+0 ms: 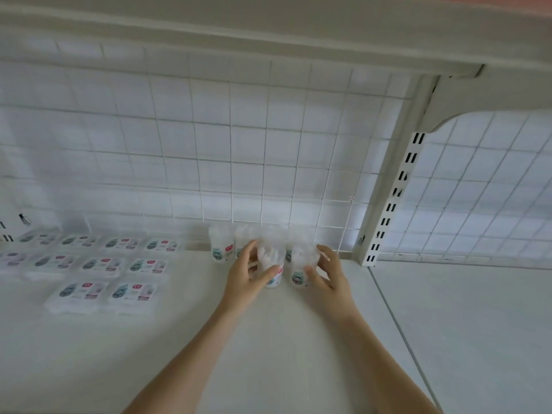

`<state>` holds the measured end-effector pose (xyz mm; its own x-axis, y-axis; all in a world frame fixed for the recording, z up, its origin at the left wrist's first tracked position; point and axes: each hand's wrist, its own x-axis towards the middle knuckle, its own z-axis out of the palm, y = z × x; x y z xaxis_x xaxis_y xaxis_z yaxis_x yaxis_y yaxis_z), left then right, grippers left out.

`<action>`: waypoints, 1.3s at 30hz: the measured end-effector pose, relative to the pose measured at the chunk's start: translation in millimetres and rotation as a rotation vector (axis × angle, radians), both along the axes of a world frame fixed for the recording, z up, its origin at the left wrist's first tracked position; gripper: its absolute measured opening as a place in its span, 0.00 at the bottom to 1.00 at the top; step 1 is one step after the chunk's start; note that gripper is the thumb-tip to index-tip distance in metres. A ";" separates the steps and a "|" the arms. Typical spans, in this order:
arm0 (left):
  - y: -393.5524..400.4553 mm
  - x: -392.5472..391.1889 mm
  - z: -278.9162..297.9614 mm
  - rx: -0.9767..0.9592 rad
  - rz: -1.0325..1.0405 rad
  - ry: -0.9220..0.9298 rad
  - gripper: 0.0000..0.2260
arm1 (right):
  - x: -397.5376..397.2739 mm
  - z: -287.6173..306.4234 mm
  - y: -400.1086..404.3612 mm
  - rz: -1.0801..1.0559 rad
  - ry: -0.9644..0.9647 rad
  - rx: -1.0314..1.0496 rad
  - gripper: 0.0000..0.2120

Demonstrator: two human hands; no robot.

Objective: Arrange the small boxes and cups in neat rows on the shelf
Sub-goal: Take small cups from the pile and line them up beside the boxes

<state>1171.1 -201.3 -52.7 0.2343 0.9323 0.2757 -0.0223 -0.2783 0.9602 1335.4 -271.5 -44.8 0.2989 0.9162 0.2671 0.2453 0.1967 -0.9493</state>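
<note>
- Centrally, the left hand (pixel 248 271) grips a clear plastic cup (pixel 271 261), thumb curled across its front and fingers wrapped round its left side; the cup stands upright on the white shelf (pixel 268 339).
- Right hand (pixel 327 273): fingers and thumb curled round a second clear cup (pixel 302 265), which stands just beside the first, on its right.
- Behind the two held cups, a back row of cups (pixel 221 245) stands against the wire grid panel (pixel 239 144); at least three show, the rest being partly hidden by the hands and the front cups. Their contents are blurred and white.
- Flat small boxes (pixel 103 264) lie in rows on the left part of the shelf, label side up, each with a red mark and a dark green one; the print is too blurred to read.
- At right, a slotted white upright (pixel 397 189) bounds the bay, with another shelf surface (pixel 478 324) beyond it.
- An upper shelf (pixel 268 31) runs overhead.
</note>
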 end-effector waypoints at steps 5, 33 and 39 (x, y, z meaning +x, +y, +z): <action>0.8 -4.9 -3.4 0.010 0.042 0.026 0.30 | 0.6 -4.2 1.7 0.039 -0.092 -0.037 0.31; -2.0 -0.1 -11.9 0.172 0.256 0.712 0.19 | -0.7 -12.6 12.4 -0.214 -0.529 -0.241 0.25; -2.2 -0.8 -11.4 0.177 0.249 0.710 0.20 | -0.9 -10.9 11.1 -0.209 -0.524 -0.242 0.25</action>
<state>1170.3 -203.5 -64.0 0.1996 0.9368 0.2874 0.6657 -0.3448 0.6617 1334.5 -260.4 -55.7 0.3636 0.9054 0.2190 0.7017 -0.1116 -0.7037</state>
